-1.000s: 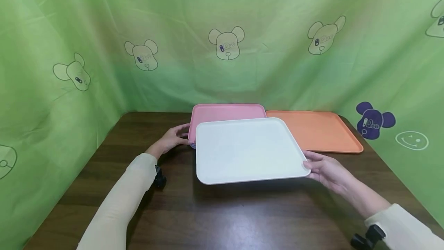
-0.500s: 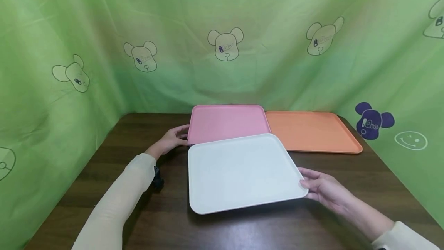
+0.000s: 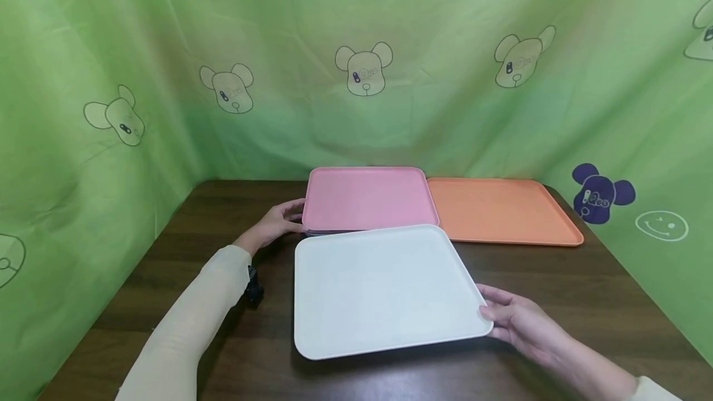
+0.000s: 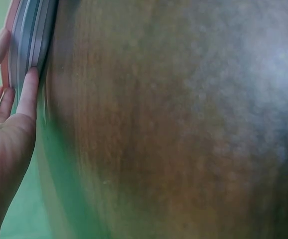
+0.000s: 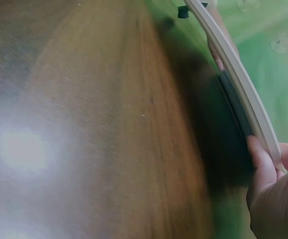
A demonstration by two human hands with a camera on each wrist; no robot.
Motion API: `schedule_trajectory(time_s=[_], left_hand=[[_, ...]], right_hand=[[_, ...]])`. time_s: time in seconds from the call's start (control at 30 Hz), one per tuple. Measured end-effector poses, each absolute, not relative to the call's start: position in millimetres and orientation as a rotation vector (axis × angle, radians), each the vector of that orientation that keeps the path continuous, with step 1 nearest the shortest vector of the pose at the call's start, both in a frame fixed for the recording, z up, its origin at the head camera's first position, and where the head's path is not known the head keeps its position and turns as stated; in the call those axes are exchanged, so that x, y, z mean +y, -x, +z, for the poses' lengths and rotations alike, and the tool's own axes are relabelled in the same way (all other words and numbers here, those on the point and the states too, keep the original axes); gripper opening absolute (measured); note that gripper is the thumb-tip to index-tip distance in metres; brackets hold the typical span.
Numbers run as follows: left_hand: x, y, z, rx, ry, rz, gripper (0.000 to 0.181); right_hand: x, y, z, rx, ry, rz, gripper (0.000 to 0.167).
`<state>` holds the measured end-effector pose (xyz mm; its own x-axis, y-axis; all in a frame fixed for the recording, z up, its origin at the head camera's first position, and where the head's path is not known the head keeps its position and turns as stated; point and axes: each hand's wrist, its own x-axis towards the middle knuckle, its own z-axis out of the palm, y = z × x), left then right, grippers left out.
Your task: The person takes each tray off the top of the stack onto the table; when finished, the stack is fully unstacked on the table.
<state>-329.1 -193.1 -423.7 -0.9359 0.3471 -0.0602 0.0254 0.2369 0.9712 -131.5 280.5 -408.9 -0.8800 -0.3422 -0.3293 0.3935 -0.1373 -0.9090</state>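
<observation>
Your right hand has its grip clamped on the white tray at the near right corner — thumb on top, fingers under — and holds it raised over the desk, on your side of the pink tray. Your left hand is at the pink tray's left edge, its grip spread, fingers touching the stack whose top is that pink tray. The orange tray lies just right of the pink tray.
</observation>
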Motion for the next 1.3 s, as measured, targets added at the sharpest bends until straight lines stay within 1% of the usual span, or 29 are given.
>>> schedule_trajectory(time_s=[0.17, 0.4, 0.7, 0.93, 1.0, 1.17, 1.3], left_hand=[[-193, 330, -423, 2.247, -0.339, 1.758, 0.075], [-193, 330, -422, 2.242, -0.343, 1.766, 0.075], [-194, 330, -422, 2.261, -0.324, 1.731, 0.076], [-194, 332, -424, 2.240, -0.338, 1.744, 0.077], [-194, 328, -418, 2.225, -0.343, 1.743, 0.078], [-194, 329, -418, 2.211, -0.334, 1.739, 0.079], [-196, 334, -425, 2.221, -0.340, 1.745, 0.079]], right_hand=[[278, 125, -410, 1.672, -0.087, -2.059, 0.063], [274, 117, -415, 1.648, -0.104, -2.088, 0.055], [267, 115, -416, 1.698, -0.147, -2.074, 0.064], [262, 114, -415, 1.740, -0.202, -2.063, 0.074], [260, 114, -414, 1.756, -0.218, -2.055, 0.076], [253, 114, -412, 1.825, -0.294, -2.024, 0.074], [249, 115, -410, 1.859, -0.307, -2.000, 0.072]])
